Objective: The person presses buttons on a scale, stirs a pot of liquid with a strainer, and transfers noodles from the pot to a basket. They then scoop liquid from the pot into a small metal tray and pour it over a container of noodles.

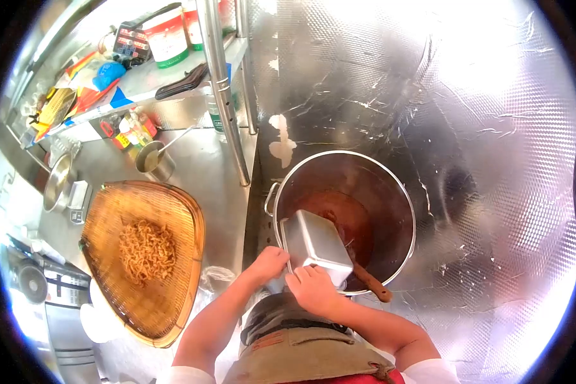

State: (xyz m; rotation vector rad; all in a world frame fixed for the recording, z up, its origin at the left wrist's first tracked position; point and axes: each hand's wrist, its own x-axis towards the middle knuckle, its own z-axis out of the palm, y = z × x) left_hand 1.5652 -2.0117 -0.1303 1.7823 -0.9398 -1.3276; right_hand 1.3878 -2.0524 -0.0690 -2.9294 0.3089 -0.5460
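A rectangular steel food pan is tipped over the mouth of a large stockpot, its underside facing up. My left hand is closed at the pan's left end, by the pot's rim. My right hand grips the near edge of the pan, with its fingers curled over the metal. Reddish-brown liquid lies in the bottom of the pot, and the pan's mouth is hidden from me. To the right of the pan, a brown wooden handle leans across the pot's near rim; its far end is hidden.
On the left steel counter, a woven bamboo tray bears a heap of brown fried strips. Behind it stands a metal pot with a ladle. A shelf post rises near the stockpot. Crinkled foil-like sheeting covers the right.
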